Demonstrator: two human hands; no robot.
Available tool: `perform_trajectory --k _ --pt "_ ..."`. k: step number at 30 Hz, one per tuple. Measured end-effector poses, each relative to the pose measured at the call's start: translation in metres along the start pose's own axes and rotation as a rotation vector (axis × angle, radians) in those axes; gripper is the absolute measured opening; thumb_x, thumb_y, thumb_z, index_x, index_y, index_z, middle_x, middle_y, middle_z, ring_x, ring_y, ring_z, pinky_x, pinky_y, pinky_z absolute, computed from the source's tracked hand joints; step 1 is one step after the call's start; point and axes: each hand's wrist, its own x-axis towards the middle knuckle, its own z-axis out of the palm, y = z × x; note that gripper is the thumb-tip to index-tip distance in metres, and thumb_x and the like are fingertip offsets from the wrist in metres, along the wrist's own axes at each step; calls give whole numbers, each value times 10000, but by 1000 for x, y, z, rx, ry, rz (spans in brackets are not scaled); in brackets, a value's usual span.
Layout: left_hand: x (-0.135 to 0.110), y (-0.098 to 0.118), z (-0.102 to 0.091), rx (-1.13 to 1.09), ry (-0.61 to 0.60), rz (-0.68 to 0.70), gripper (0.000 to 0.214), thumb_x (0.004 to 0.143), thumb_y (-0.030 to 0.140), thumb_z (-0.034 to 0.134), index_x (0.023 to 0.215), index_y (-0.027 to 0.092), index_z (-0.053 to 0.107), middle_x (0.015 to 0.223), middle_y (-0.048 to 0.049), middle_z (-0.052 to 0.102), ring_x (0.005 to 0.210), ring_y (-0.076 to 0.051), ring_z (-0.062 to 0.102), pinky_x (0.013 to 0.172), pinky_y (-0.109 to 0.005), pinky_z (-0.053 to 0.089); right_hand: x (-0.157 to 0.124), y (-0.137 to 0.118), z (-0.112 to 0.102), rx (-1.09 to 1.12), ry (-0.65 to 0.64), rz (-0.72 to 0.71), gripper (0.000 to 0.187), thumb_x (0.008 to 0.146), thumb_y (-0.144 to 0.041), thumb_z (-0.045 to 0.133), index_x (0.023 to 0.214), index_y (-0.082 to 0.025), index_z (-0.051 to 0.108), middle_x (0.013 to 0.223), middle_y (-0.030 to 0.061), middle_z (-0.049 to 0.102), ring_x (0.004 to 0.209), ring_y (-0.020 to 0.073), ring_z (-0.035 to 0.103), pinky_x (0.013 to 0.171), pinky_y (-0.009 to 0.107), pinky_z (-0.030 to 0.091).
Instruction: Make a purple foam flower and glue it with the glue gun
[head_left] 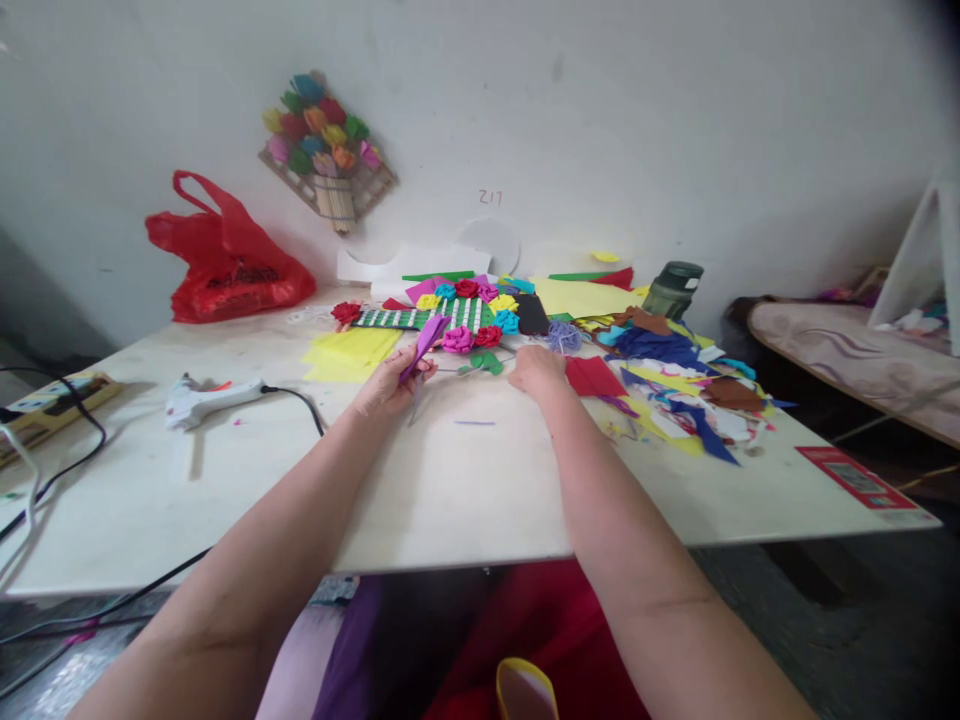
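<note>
My left hand (394, 385) is closed around a folded piece of purple paper (427, 343), which points up and to the right. Something thin and grey hangs below those fingers, too blurred to name. My right hand (538, 372) is curled on the table, its fingertips hidden; I cannot make out what it holds. Between the hands lie green paper leaves (486, 363). Just beyond them is a ring of colourful paper flowers (457, 340) on a green and white woven band (394, 319). Red paper (594, 377) lies beside my right hand. A thin purple strip (475, 423) rests nearer to me.
A white glue gun (214, 400) with a black cord lies left, near a power strip (60, 415). Yellow paper (352, 355) is behind my left hand. Paper scraps (675, 385) and a dark green bottle (673, 290) are right. A red bag (225, 260) stands back left.
</note>
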Motion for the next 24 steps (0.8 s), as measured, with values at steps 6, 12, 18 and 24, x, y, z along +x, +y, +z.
perform_trajectory --k 6,12,18,24 --pt "-1 4 2 14 62 40 120 834 150 530 720 140 564 539 11 540 569 -76 573 712 -207 529 -27 -57 24 158 179 -614 247 774 -175 469 917 -177 671 1001 88 661 957 219 586 805 310 437" --pt "0 4 0 28 46 48 106 826 150 536 725 139 569 543 13 546 549 -69 567 691 -198 531 -24 -78 60 166 198 -710 404 846 -307 448 1191 -119 541 1285 123 514 1191 247 432 1019 374 303" --pt "0 3 -2 11 50 71 76 806 131 557 732 141 570 537 17 537 568 -74 577 741 -223 531 -3 -48 66 127 -25 -510 521 909 -429 298 1319 -130 415 1428 121 369 1305 263 322 1060 442 217" --pt "-3 7 1 39 105 43 99 814 157 560 716 144 549 527 15 534 570 -82 584 708 -214 534 7 -18 57 57 75 -394 397 898 -331 346 1151 -132 577 1282 131 530 1165 251 466 977 408 294"
